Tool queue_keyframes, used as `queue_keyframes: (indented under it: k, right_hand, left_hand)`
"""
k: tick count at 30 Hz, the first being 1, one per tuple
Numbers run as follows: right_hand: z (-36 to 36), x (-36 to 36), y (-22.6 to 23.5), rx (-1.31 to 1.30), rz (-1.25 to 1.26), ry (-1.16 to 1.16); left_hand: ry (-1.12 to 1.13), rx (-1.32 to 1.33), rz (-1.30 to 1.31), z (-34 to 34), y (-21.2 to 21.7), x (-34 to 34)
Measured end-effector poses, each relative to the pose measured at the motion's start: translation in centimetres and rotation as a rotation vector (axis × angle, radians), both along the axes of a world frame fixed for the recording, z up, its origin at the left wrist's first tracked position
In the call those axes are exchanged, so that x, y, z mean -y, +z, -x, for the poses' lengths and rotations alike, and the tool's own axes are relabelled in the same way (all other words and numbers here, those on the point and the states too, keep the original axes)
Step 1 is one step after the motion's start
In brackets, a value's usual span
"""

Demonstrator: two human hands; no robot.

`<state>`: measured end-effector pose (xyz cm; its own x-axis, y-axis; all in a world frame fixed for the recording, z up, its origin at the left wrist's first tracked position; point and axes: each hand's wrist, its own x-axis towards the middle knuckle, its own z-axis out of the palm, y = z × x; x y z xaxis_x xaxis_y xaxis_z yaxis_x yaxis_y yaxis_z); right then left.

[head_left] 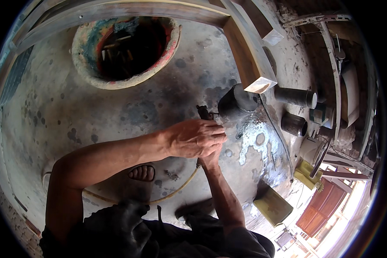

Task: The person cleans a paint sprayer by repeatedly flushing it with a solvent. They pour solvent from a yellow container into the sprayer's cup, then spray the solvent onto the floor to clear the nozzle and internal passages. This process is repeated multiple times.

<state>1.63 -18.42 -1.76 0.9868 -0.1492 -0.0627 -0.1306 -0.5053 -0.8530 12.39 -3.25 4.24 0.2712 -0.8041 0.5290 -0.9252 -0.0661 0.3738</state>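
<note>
A: What do the hands hold?

B: A dark spray tool [228,107], just right of the frame's centre, its cup under the end of a wooden beam [249,64]. The left hand [195,138] lies curled over its handle; the right hand [210,161] is tucked beneath, its grip hidden, so he cannot tell.

A: And around it?

B: A yellow hose [182,187] trails toward the lower left over the stained concrete floor [73,112]. A paint-crusted tub [124,49] sits upper left; 2 dark cans [294,112] stand right.

right hand [210,161] mostly hidden, spray gun [206,114] part-covered
</note>
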Motion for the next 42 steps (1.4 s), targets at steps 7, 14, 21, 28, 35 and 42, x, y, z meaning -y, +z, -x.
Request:
queue_keyframes:
  k: [7, 14, 21, 28, 35, 42]
  right_hand:
    - [-0.1, 0.3, -0.1, -0.029, 0.027, 0.031]
    - [-0.3, 0.4, 0.4, -0.017, 0.097, 0.117]
    - [-0.2, 0.2, 0.9, -0.061, 0.029, 0.089]
    - [0.1, 0.6, 0.3, -0.041, 0.096, 0.089]
    - [-0.1, 0.4, 0.4, -0.004, 0.072, 0.153]
    - [0.0, 0.1, 0.7, -0.079, -0.044, 0.070]
  left_hand:
    - [0.093, 0.018, -0.004, 1.4, -0.3, -0.7]
    - [0.133, 0.003, 0.007, 2.0, -0.8, -0.7]
    - [0.152, 0.014, 0.045, 2.5, -1.1, -0.4]
    - [0.149, -0.025, 0.061, 2.4, -1.0, -0.4]
    - [0.169, -0.009, 0.056, 2.5, -1.0, -0.8]
    - [0.144, -0.024, 0.061, 2.9, -1.3, -0.7]
